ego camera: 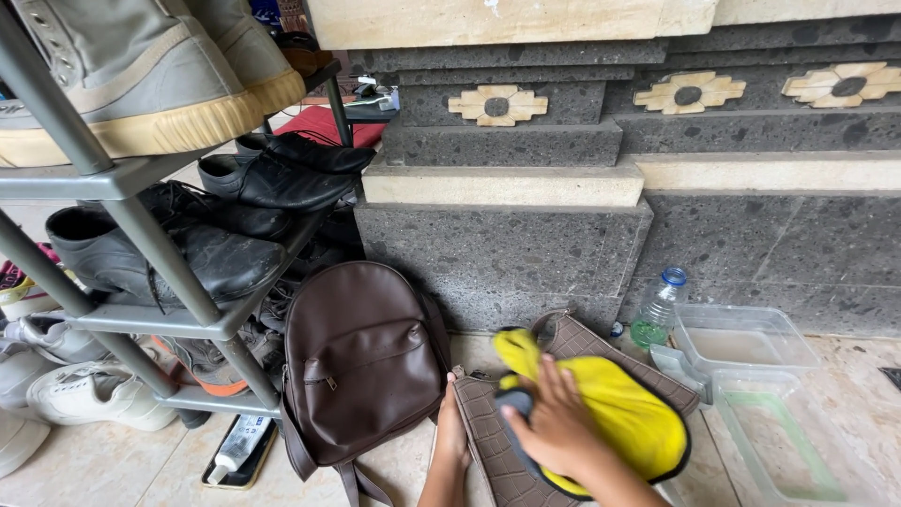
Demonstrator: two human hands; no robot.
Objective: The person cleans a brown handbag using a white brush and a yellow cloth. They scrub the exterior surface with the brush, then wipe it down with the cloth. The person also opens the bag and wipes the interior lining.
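1. Near the stone wall (526, 253), on the tiled floor, a textured brown bag (497, 441) is lying flat.
2. Right hand (554, 422) is pressing a yellow cloth (629, 413) onto the bag, fingers spread wide over a grey fold.
3. Left hand (450, 427) is resting against the bag's left edge; its grip is mostly hidden, cannot tell.
4. Brown backpack (361, 361) is leaning just left, beside a shoe rack (141, 235).
5. Plastic bottle (657, 310) and clear tubs (741, 343) are sitting to the right.

Left hand (451, 427) low, fingers extended upward and pressed flat, forearm rising from bottom edge, right hand (554, 422) beside it, palm down, fingers (547, 377) spread, slightly blurred
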